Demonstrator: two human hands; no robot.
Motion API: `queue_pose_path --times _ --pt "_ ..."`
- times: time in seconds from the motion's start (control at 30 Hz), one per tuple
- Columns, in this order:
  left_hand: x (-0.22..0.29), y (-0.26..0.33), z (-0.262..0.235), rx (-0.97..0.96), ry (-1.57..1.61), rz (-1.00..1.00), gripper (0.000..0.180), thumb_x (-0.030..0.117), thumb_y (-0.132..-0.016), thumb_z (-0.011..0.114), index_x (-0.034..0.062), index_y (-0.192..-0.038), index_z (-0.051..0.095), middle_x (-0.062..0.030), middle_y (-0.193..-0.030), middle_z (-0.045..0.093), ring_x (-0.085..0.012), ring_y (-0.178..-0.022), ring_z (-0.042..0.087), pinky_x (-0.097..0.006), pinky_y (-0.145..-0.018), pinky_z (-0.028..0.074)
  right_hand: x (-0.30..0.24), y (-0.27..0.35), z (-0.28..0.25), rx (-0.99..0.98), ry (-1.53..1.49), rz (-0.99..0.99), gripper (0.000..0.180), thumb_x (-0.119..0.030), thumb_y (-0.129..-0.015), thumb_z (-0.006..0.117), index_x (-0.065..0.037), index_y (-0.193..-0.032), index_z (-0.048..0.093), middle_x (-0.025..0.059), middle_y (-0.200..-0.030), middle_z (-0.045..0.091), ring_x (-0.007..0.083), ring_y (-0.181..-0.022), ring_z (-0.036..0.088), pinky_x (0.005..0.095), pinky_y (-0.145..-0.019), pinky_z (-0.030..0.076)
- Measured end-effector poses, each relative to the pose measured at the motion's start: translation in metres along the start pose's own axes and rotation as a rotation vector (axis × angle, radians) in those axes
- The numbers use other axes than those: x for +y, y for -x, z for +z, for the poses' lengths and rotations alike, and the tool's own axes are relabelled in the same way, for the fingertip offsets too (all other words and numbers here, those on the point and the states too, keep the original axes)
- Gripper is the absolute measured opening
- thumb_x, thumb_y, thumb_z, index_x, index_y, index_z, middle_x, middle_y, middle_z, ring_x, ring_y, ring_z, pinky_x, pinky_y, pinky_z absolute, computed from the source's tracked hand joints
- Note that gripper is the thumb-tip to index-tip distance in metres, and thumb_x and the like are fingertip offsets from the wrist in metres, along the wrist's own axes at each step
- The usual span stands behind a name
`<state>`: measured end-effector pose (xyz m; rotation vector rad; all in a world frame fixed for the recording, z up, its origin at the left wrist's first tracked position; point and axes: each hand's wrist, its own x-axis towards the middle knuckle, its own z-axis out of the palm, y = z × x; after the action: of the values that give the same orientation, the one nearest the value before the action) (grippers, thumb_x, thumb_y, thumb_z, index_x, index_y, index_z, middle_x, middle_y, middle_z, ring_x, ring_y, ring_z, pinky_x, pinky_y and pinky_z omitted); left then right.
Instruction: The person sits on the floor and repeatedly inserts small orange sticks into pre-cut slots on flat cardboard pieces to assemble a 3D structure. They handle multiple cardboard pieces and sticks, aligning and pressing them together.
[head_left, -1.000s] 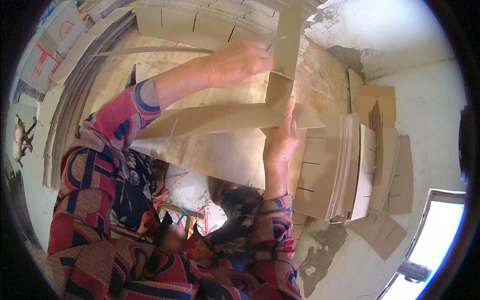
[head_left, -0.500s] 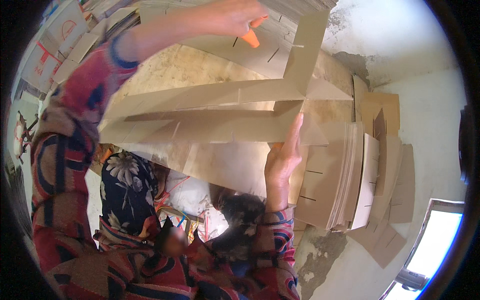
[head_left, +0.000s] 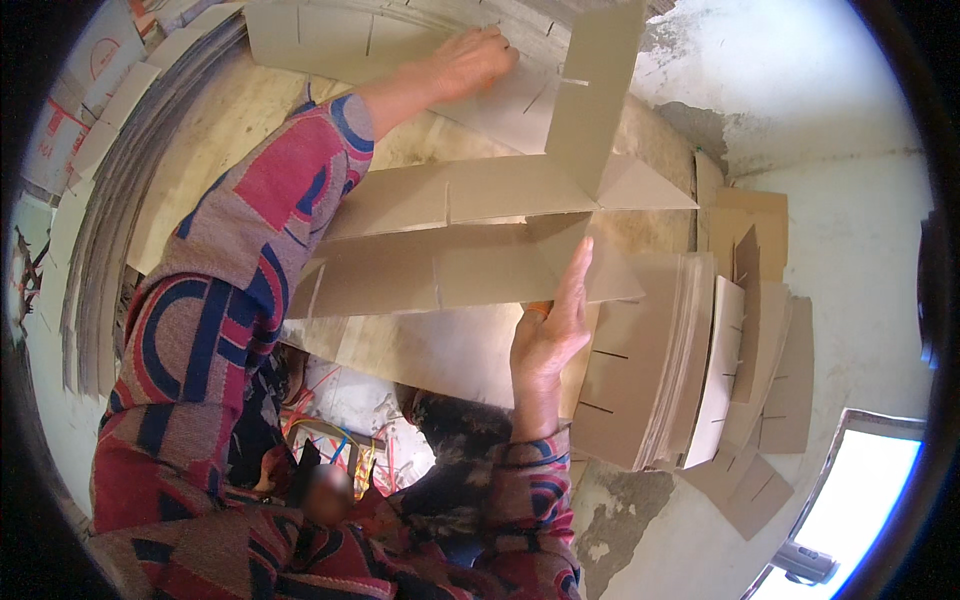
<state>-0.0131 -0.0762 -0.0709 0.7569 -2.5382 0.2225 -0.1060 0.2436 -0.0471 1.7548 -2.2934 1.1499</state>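
Right hand [head_left: 552, 335] is open and flat, bracing the slotted strips [head_left: 450, 235] at centre so they stay meshed. Left hand [head_left: 470, 62], fingers spread, presses the sheet stack [head_left: 330, 35] at 12 o'clock. Spare dividers [head_left: 650, 370] lean at 4 o'clock.

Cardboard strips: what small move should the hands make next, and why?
Probably the left hand lifts a slotted sheet off the far stack. It already rests there, while the right hand steadies the interlocked strips, which look ready for another cross-piece.
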Motion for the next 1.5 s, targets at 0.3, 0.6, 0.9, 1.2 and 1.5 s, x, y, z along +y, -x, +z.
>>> queue_pose_path --times 0.3,0.6,0.9,1.2,1.5 --pt "0.002 0.009 -0.027 0.023 0.228 -0.062 0.013 0.005 -0.069 0.068 0.0032 -0.073 0.056 -0.0114 -0.069 0.056 -0.0287 -0.083 0.056 -0.041 -0.071 0.049 -0.005 0.000 0.000 -0.023 -0.036 0.024 0.073 0.018 -0.071 0.051 -0.001 -0.140 0.036 0.0257 -0.120 0.057 0.0322 -0.100 0.063 0.0317 -0.081 0.051" --pt "0.018 0.010 -0.049 0.154 0.311 0.084 0.009 0.001 -0.072 0.065 0.0022 -0.075 0.056 -0.0128 -0.067 0.056 -0.0325 -0.075 0.055 -0.042 -0.067 0.049 -0.007 0.002 -0.005 -0.087 -0.029 0.039 0.080 0.020 -0.066 0.043 -0.006 -0.141 0.035 0.0231 -0.112 0.060 0.0319 -0.090 0.065 0.0347 -0.073 0.052" --pt "0.032 0.017 -0.065 0.215 0.308 0.092 0.009 -0.003 -0.071 0.059 0.0018 -0.077 0.054 -0.0107 -0.070 0.055 -0.0293 -0.075 0.054 -0.039 -0.062 0.047 -0.015 0.017 -0.017 -0.025 -0.007 0.020 0.080 0.022 -0.066 0.043 -0.007 -0.140 0.039 0.0234 -0.108 0.061 0.0332 -0.093 0.064 0.0353 -0.076 0.052" --pt "0.060 0.030 -0.111 0.215 0.417 0.116 0.009 0.000 -0.071 0.060 0.0009 -0.070 0.052 -0.0136 -0.068 0.052 -0.0317 -0.074 0.052 -0.042 -0.062 0.044 -0.036 0.040 -0.043 -0.024 -0.027 0.027 0.078 0.021 -0.067 0.043 -0.007 -0.139 0.041 0.0210 -0.101 0.063 0.0308 -0.085 0.065 0.0331 -0.073 0.051" --pt "0.081 0.056 -0.125 0.017 0.500 0.051 0.012 0.002 -0.074 0.061 -0.0001 -0.069 0.050 -0.0160 -0.066 0.050 -0.0321 -0.072 0.050 -0.042 -0.062 0.042 -0.038 0.062 -0.068 -0.188 0.130 0.073 0.075 0.017 -0.067 0.043 -0.010 -0.137 0.045 0.0221 -0.085 0.060 0.0341 -0.069 0.060 0.0361 -0.064 0.050"
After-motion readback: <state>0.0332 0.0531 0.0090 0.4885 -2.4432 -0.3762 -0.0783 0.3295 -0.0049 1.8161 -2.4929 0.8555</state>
